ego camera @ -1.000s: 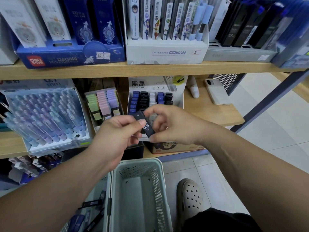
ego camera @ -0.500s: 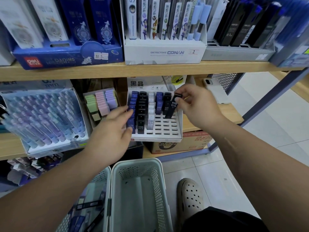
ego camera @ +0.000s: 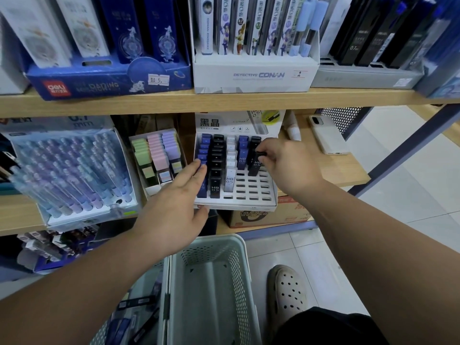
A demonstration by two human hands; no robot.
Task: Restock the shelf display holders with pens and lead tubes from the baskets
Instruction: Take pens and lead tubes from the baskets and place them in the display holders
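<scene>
- a second ago we had the black lead tube (ego camera: 254,168) in both hands out front, now it's down in the far-right column of the display holder (ego camera: 236,204)
- right hand (ego camera: 286,165) fingers still pinch its cap, left hand (ego camera: 174,207) lies flat and open against the holder's left side
- so one more slot looks nearly filled, front rows still bare

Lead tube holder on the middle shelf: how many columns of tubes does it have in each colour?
Blue columns: 2
Black columns: 2, counting the one where the right hand pinches a black tube
White columns: 1
Total: 5
</scene>
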